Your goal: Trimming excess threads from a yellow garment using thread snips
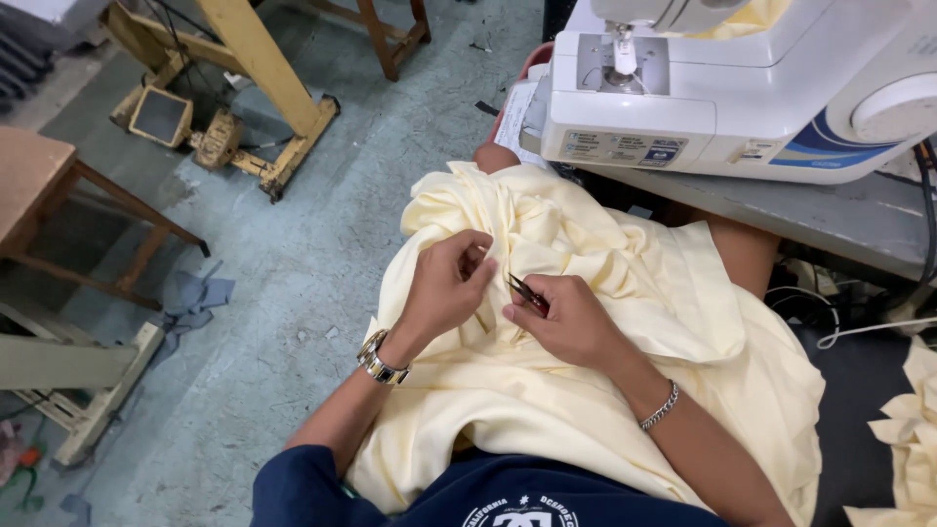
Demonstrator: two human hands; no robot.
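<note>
A large pale yellow cloth [625, 322] lies bunched over my lap. My left hand [447, 285], with a metal watch on the wrist, pinches a fold of the cloth near its middle. My right hand [571, 317], wearing a chain bracelet, grips a small dark thread snipper [524, 290] whose tip points up-left toward the pinched fold, right beside the left fingers.
A white sewing machine [732, 88] stands on a grey table [839, 220] ahead to the right. More yellow cloth [908, 439] lies at the right edge. A wooden stool [59, 205], a yellow wooden frame [254, 68] and grey scraps [195, 298] sit on the floor to the left.
</note>
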